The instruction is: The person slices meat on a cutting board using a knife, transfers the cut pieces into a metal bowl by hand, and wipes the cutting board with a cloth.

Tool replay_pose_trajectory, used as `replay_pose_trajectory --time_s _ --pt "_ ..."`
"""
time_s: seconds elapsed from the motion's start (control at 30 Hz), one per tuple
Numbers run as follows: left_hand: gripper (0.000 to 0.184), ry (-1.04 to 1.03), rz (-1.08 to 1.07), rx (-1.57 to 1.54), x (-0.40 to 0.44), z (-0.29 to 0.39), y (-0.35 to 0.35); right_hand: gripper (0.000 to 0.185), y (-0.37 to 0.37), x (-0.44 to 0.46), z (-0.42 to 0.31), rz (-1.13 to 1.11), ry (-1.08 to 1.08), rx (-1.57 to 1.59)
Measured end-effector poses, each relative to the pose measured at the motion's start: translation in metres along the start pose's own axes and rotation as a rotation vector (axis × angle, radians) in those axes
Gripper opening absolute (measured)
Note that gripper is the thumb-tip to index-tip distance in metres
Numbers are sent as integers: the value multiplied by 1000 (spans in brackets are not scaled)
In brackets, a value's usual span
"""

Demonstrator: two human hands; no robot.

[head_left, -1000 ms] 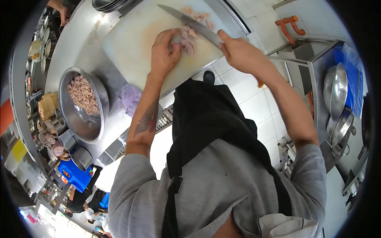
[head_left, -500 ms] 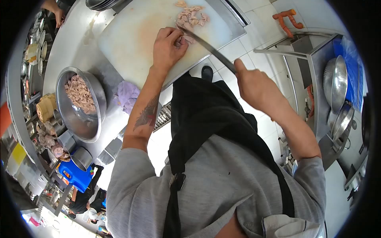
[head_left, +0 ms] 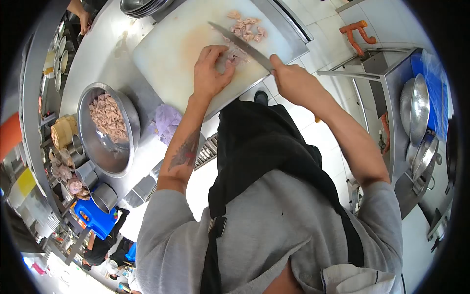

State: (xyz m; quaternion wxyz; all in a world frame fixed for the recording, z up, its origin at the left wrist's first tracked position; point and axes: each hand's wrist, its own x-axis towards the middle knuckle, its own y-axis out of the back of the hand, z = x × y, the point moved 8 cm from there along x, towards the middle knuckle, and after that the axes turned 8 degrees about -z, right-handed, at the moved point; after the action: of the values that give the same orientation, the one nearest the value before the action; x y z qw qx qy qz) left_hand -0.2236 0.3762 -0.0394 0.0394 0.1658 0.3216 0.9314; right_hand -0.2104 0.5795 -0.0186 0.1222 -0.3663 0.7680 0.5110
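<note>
My right hand [head_left: 298,83] is closed around the handle of a long knife [head_left: 245,47]. Its blade slants up and left over the cutting board, between the cut pieces and my left hand. On the white cutting board [head_left: 166,54], my left hand [head_left: 213,72] rests with thumb and fingers apart. A thin piece of raw meat [head_left: 236,58] lies at those fingertips, partly hidden by them. Beyond the blade is a small heap of cut raw meat [head_left: 248,28]. Left of the board, a large steel bowl [head_left: 105,159] holds many similar meat pieces [head_left: 107,116].
A purple cloth [head_left: 167,122] lies between bowl and board. Stacked dark plates [head_left: 142,7] stand behind the board's far left corner. Another person's hand [head_left: 84,22] shows at upper left. Steel colanders [head_left: 418,108] are on a rack at right; a blue jug [head_left: 95,218] is at lower left.
The knife has lifted from beside my left fingers and moved toward the cut heap, with my right hand shifting left. My left fingers have loosened. The whole view has shifted slightly.
</note>
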Motion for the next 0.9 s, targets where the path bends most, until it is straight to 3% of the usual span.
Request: replay_pose_trajectory --time_s 0.07,0.13,0.23,0.4,0.57,0.67,0.73,0.8,0.87,0.9 --pt "16 87 -3 -40 -12 -7 2 24 11 -27 -3 10 -4 -38" --pt "15 -6 -100 64 -7 -9 -12 24 24 -50 -7 37 -11 -92" --pt "14 -102 -57 130 -10 -5 -17 32 25 -77 -15 -202 -112 -125" --pt "14 -73 -27 141 -13 -10 -19 29 -16 -63 -7 -243 -124 -88" --pt "14 -40 -48 177 -13 -17 -16 27 -51 14 -19 -9 0 66" --pt "14 -54 -78 119 -22 -10 -12 28 -39 32 -10 -42 99 68" --pt "15 120 54 -63 -15 -20 10 27 -1 22 -1 -37 53 74" --pt "23 136 16 50 -6 -23 20 29 25 13 29 231 -10 -54" --pt "34 -17 56 278 15 -19 16 35 36 25 51 310 15 -124" --pt "52 70 -27 255 24 -26 9 41 46 27 54 394 45 -207"
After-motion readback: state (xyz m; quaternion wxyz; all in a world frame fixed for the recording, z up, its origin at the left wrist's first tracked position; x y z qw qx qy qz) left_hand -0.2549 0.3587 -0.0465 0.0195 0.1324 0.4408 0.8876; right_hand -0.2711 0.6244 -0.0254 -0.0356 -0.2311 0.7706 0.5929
